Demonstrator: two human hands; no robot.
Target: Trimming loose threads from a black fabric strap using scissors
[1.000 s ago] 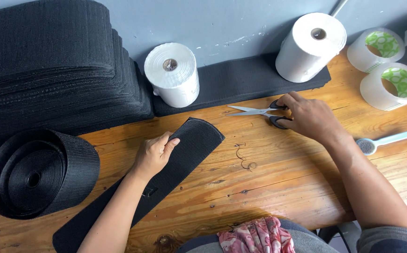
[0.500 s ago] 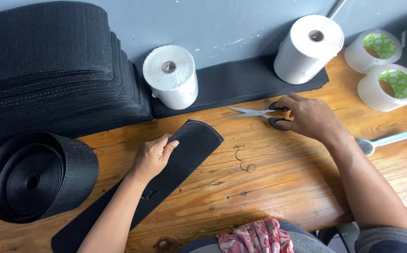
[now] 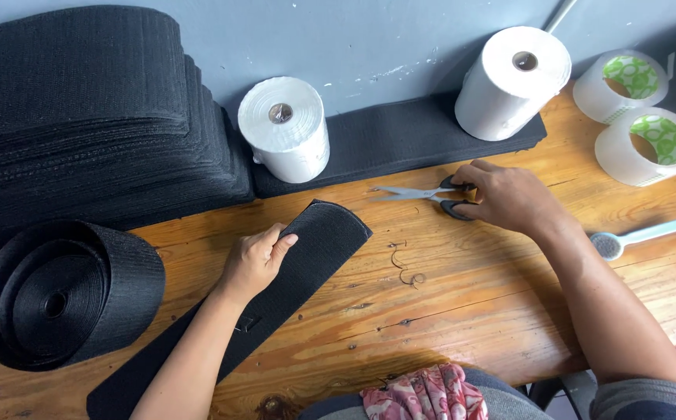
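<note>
My left hand (image 3: 254, 258) rests on a long black strip of webbing (image 3: 318, 241) that lies slantwise on the wooden table (image 3: 470, 311), fingers curled over its left edge near the rounded end. My right hand (image 3: 509, 196) grips the black handles of a pair of scissors (image 3: 412, 192) lying flat on the table, blades pointing left and nearly closed. The scissors sit a little right of and above the strip's rounded end, apart from it.
A tall stack of black fabric (image 3: 81, 117) fills the back left, a black webbing roll (image 3: 58, 299) sits front left. Two white rolls (image 3: 285, 128) (image 3: 513, 82) stand on a black mat (image 3: 400, 140). Two clear tape rolls (image 3: 645, 140) and a small brush (image 3: 637, 237) lie right.
Almost nothing has moved. My right hand stays on the scissors' handles and my left hand stays on the black strip; the view shifted slightly.
</note>
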